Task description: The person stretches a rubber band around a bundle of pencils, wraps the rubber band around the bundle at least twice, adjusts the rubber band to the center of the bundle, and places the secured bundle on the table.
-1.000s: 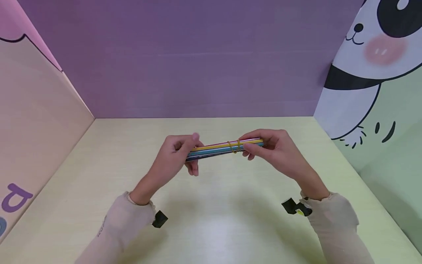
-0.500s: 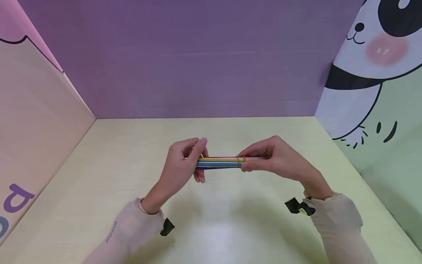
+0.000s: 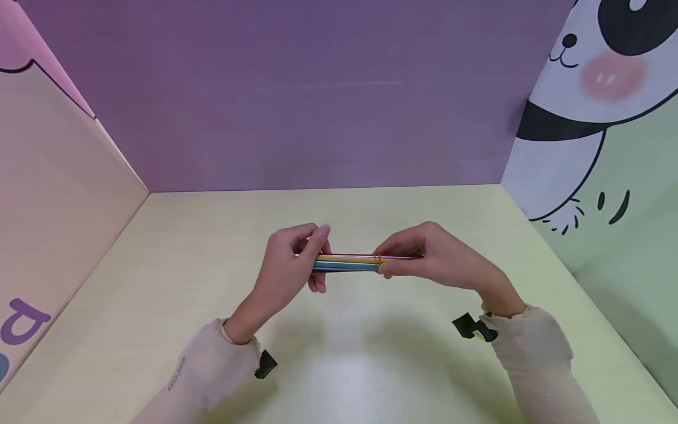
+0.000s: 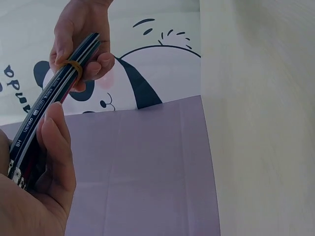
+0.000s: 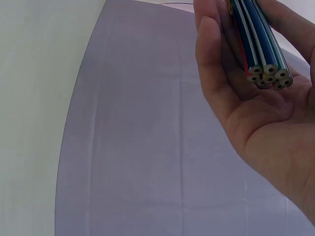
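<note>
A bundle of pencils (image 3: pixel 346 262) in several colours lies level between my two hands, above the table. My left hand (image 3: pixel 288 256) grips its left end, and my right hand (image 3: pixel 434 256) pinches it near the right end. Around the bundle, right at my right fingertips, runs a yellowish rubber band (image 4: pixel 74 68) that looks wound more than once. Dark striped barrels marked HB face the left wrist view. In the right wrist view the flat pencil ends (image 5: pixel 269 73) show together over my right palm. My left fingers cover the other end.
A pale wooden table (image 3: pixel 339 353) spreads below both hands. Behind it stands a purple wall panel (image 3: pixel 318 106). Printed cartoon panels flank the table, a panda panel (image 3: pixel 609 165) at right and a pinkish one (image 3: pixel 58 176) at left.
The bundle has come lower and turned from a slant to level. My left hand has shifted slightly right and down, my right hand down, both still holding the pencils.
</note>
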Demonstrator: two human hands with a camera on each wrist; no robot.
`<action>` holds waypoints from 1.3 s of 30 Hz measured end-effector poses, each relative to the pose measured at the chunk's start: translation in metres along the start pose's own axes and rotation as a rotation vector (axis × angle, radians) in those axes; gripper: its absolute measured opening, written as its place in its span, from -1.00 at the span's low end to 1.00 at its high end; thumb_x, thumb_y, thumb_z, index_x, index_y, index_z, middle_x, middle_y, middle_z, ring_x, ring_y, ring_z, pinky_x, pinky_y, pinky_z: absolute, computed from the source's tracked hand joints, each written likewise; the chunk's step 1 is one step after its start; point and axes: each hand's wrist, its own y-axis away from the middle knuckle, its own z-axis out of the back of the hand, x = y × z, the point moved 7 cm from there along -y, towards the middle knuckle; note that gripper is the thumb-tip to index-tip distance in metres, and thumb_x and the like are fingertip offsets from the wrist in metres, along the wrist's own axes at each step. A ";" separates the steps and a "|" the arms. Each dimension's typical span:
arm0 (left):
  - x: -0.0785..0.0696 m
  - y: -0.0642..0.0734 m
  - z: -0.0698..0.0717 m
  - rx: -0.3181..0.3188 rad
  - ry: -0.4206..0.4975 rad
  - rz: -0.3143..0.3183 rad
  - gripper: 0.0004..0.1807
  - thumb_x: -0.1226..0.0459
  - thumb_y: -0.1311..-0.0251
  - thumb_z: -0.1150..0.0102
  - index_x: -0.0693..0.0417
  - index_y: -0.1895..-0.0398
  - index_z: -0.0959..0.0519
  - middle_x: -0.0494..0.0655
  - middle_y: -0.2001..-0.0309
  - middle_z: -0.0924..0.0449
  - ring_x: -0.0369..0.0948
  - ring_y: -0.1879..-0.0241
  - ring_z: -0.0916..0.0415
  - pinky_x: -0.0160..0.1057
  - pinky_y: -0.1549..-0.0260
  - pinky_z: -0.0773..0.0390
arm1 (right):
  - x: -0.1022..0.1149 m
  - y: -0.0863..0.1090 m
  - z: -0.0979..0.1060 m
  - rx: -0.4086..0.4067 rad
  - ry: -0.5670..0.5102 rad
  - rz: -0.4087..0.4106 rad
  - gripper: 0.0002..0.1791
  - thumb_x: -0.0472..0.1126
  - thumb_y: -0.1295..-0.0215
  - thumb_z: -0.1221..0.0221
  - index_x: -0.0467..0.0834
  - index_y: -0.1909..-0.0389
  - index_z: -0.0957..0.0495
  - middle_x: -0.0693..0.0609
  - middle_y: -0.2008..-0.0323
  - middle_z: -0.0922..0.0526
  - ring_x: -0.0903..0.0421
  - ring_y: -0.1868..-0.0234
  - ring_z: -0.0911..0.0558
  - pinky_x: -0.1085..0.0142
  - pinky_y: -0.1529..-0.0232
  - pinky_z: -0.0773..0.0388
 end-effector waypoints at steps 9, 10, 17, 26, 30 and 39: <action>0.003 0.003 -0.010 -0.043 -0.012 -0.015 -0.58 0.14 -0.48 -0.05 0.19 0.55 -0.52 0.03 0.71 -0.52 -0.05 0.84 -0.49 -0.10 0.80 -0.55 | -0.003 -0.009 -0.014 0.014 -0.038 0.016 -0.79 -0.10 -0.26 -0.37 0.02 0.10 -0.71 0.04 0.35 -0.73 0.04 0.37 -0.64 0.28 0.34 -0.57; 0.003 0.003 -0.010 -0.043 -0.015 -0.016 -0.58 0.15 -0.48 -0.05 0.19 0.55 -0.52 0.02 0.71 -0.52 -0.05 0.84 -0.49 -0.10 0.80 -0.55 | -0.002 -0.010 -0.016 0.018 -0.045 0.016 -0.78 -0.09 -0.26 -0.37 0.02 0.09 -0.71 0.04 0.35 -0.73 0.04 0.37 -0.64 0.29 0.34 -0.57; -0.002 0.001 -0.003 -0.074 -0.038 -0.037 -0.60 0.16 -0.47 -0.07 0.19 0.55 -0.52 0.02 0.75 -0.49 -0.05 0.86 -0.48 -0.11 0.82 -0.54 | 0.002 -0.008 -0.008 -0.038 0.031 0.017 -0.74 -0.06 -0.20 -0.41 0.06 0.08 -0.69 0.12 0.30 -0.74 0.09 0.33 -0.68 0.24 0.25 -0.64; 0.003 0.004 -0.010 -0.053 -0.074 -0.017 -0.60 0.18 -0.47 -0.06 0.19 0.56 -0.52 -0.01 0.73 -0.49 0.02 0.84 -0.48 -0.13 0.80 -0.55 | 0.005 -0.009 -0.018 -0.023 0.252 0.059 -0.85 -0.05 -0.23 -0.39 0.07 0.21 -0.68 0.24 0.40 -0.70 0.22 0.41 -0.59 0.32 0.36 -0.54; 0.003 0.006 -0.015 -0.031 -0.078 -0.034 -0.60 0.19 -0.47 -0.06 0.16 0.58 -0.51 -0.03 0.73 -0.50 -0.07 0.85 -0.46 -0.13 0.79 -0.56 | 0.010 -0.013 -0.029 -0.001 0.253 0.102 -0.87 -0.05 -0.26 -0.37 0.07 0.20 -0.68 0.27 0.42 -0.66 0.25 0.47 -0.51 0.37 0.43 -0.46; 0.006 0.003 -0.013 0.012 -0.126 -0.039 -0.63 0.20 -0.46 -0.08 0.11 0.57 -0.51 -0.04 0.72 -0.50 -0.09 0.83 -0.46 -0.15 0.76 -0.57 | 0.009 -0.013 -0.031 0.021 0.256 0.076 -0.80 -0.10 -0.28 -0.36 0.00 0.10 -0.66 0.25 0.38 -0.68 0.24 0.44 -0.55 0.35 0.39 -0.51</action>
